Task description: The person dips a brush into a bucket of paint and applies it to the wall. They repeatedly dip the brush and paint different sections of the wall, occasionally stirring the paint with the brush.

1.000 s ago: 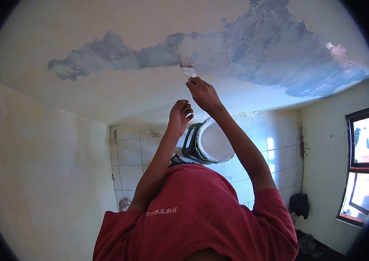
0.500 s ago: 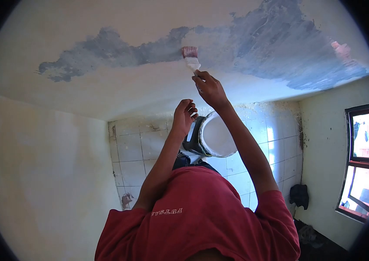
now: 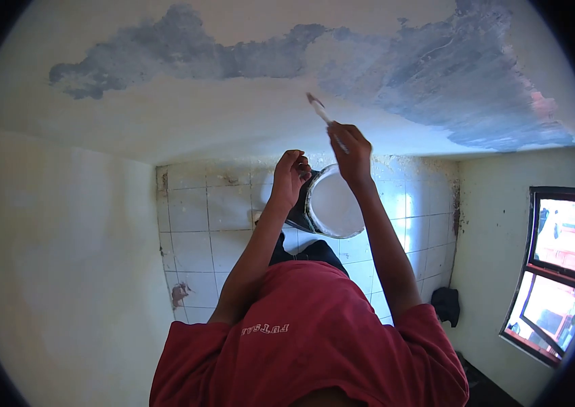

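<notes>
A small paintbrush (image 3: 318, 108) with a pale handle is gripped in my right hand (image 3: 350, 150). Its bristles now show edge-on, just below the grey patch (image 3: 457, 74) on the pale wall. My left hand (image 3: 292, 178) is raised beside a dark bucket (image 3: 299, 218), its fingers loosely bent and slightly apart; I see nothing in them. White paint (image 3: 335, 202) fills the bucket's round opening, which lies below and between my hands. Whether the left fingers touch the bucket cannot be made out.
A white tiled floor (image 3: 189, 210) with stained edges stretches below the wall. On the right, a dark-framed window (image 3: 559, 271) is set in a side wall. A dark cloth-like item (image 3: 445, 305) lies by the right corner. Another plain wall (image 3: 63, 237) closes the left side.
My right hand has drawn the brush down and right, off the grey patch, and turned it from broad side to edge. The view has shifted slightly; my left hand stays near the bucket.
</notes>
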Demonstrator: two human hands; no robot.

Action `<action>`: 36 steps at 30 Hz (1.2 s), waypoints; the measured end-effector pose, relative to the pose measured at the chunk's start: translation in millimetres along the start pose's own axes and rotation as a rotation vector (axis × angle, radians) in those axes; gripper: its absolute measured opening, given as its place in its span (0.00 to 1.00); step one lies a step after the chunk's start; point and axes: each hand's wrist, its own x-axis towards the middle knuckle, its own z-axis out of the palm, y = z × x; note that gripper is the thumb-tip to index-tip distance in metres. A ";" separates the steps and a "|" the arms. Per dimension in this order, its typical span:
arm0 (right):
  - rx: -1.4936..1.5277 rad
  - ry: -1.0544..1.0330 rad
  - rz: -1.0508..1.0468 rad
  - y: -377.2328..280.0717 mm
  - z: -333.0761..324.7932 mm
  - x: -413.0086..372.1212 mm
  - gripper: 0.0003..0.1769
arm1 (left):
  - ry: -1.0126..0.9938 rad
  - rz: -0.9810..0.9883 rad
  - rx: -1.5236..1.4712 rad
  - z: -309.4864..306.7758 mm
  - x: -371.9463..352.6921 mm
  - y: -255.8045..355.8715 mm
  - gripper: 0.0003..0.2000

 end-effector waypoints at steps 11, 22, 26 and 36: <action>0.544 0.079 0.856 101.1 -71.3 -123.7 0.04 | 0.246 0.035 0.051 -26.5 -0.6 -56.9 0.08; 0.458 -0.374 0.804 200.1 -35.9 -253.2 0.05 | 0.623 0.251 1.078 -112.7 -18.3 -231.3 0.16; 0.396 -0.452 0.752 220.8 -17.1 -275.1 0.04 | 0.677 0.454 1.731 -124.1 -12.3 -269.9 0.30; 0.374 -0.457 0.779 255.9 31.2 -308.7 0.03 | 0.803 0.599 1.376 -133.9 -3.7 -287.4 0.19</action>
